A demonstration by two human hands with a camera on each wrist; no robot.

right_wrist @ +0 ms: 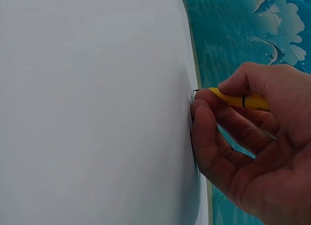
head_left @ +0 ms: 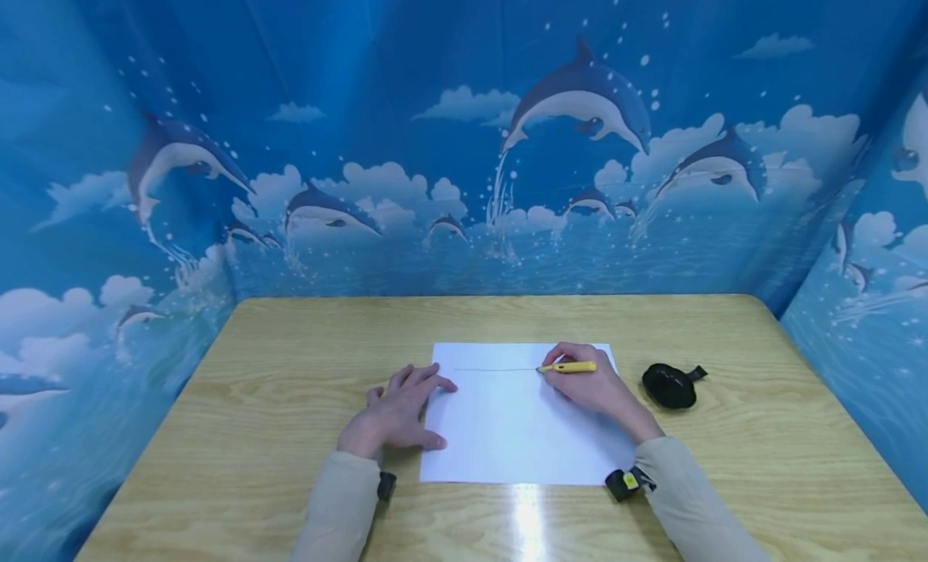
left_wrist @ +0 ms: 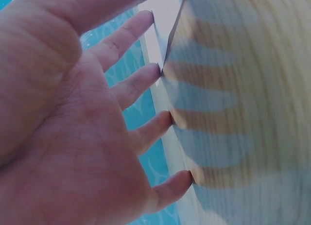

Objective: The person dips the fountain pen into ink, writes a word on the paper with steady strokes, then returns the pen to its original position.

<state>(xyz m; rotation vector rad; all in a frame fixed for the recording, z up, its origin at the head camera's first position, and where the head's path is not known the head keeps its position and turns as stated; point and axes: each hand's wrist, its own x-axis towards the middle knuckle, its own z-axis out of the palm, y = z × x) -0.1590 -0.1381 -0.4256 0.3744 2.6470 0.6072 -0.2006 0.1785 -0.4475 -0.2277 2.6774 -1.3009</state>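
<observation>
A white sheet of paper [head_left: 500, 433] lies on the wooden table, with a thin dark line [head_left: 493, 369] running across its upper part. My right hand [head_left: 590, 381] pinches a yellow pen [head_left: 576, 367] whose tip meets the paper at the line's right end. In the right wrist view the thumb and fingers close round the pen [right_wrist: 252, 102], and the other fingers curl beneath it. At the sheet's left edge, my left hand [head_left: 399, 413] rests with fingers spread, partly on the paper and partly on the table. The left wrist view shows its fingertips touching down [left_wrist: 165, 119].
To the right of the paper sits a small black pouch-like object [head_left: 670, 386] with a short strap. The wooden table [head_left: 290, 369] ends at a blue dolphin-print curtain [head_left: 435, 143] behind and at both sides. A small black camera is strapped at each wrist.
</observation>
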